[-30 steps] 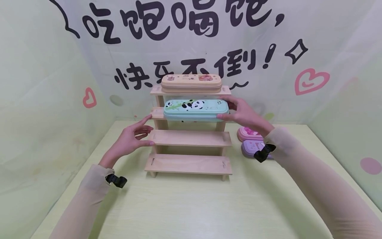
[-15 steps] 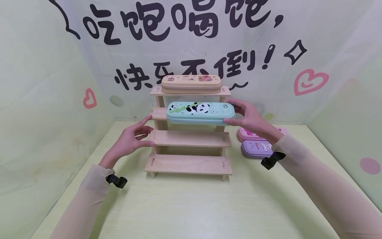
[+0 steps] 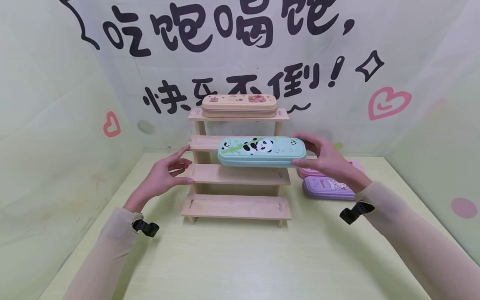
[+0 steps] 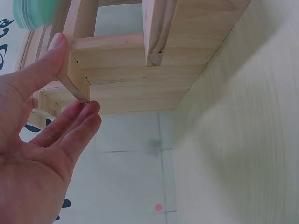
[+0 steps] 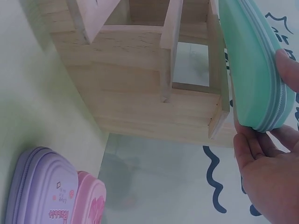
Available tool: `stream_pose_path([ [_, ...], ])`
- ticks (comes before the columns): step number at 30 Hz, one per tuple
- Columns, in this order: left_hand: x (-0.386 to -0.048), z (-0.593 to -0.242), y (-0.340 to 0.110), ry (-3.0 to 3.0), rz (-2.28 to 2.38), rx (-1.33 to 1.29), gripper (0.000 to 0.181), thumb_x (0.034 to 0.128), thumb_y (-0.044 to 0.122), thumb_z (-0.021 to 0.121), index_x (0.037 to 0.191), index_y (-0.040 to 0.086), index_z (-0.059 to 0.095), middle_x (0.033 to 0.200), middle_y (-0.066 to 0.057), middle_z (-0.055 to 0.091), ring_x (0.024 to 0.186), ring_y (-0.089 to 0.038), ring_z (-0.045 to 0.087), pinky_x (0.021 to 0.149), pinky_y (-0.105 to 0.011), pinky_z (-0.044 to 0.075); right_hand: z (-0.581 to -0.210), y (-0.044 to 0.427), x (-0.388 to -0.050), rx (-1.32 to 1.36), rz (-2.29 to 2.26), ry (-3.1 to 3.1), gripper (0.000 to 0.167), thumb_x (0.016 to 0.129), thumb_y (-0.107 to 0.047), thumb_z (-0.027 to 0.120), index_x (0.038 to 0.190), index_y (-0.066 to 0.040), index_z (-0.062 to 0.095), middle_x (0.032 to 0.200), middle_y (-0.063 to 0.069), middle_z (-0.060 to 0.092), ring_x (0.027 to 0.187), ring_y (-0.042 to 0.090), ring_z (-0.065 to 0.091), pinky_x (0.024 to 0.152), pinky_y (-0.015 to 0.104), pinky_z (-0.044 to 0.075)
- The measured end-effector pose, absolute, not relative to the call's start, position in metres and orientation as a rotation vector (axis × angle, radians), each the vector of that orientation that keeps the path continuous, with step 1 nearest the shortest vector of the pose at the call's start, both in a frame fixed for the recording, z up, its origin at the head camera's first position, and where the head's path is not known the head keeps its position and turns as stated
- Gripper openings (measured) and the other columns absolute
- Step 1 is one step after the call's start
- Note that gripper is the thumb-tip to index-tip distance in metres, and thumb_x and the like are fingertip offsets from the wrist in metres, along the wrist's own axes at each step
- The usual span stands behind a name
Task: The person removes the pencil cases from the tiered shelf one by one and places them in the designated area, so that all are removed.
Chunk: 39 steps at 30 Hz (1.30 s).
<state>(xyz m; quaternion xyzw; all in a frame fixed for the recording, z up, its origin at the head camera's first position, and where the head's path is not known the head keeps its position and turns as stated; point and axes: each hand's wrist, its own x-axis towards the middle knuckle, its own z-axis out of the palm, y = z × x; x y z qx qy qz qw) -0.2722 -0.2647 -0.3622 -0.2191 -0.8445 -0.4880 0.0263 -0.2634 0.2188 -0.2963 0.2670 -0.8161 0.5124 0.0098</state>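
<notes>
In the head view my right hand (image 3: 331, 158) grips the right end of a mint-green zippered pencil case (image 3: 262, 151) with a panda print. The case hangs in front of the second and third steps of a four-tier wooden display rack (image 3: 236, 207). In the right wrist view, the thumb lies on the case's lid side and the fingers (image 5: 254, 147) are at its end and underside. At the rack's left side my left hand (image 3: 161, 175) holds a step's end between thumb and fingers, shown by the board (image 4: 74, 79) in the left wrist view.
A peach pencil case (image 3: 240, 106) lies on the rack's top step. On the table to the right of the rack are a purple pencil case (image 3: 326, 188) and a pink pencil case (image 3: 356, 165) behind it. A printed cloth backdrop (image 3: 225, 62) stands behind.
My right hand has brought the panda pencil case off the second step, forward, lower and to the right. My left hand stays at the rack's side.
</notes>
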Motion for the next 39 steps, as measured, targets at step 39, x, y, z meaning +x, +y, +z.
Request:
stream_pose_path([
  [39, -0.273, -0.363, -0.266, -2.627, -1.482, -0.678, 0.106, 0.0813, 0.006, 0.092, 0.166, 0.031, 0.034, 0.134, -0.017, 0.065, 0.126, -0.033, 0.062, 0.108, -0.040, 0.052, -0.337, 0.327, -0.199, 0.828, 1.564, -2.518, 0.068, 0.088, 0.016, 0.076, 0.150, 0.001, 0.052, 0.139, 0.009, 0.059, 0.115, 0.014, 0.061, 0.090, 0.016, 0.056],
])
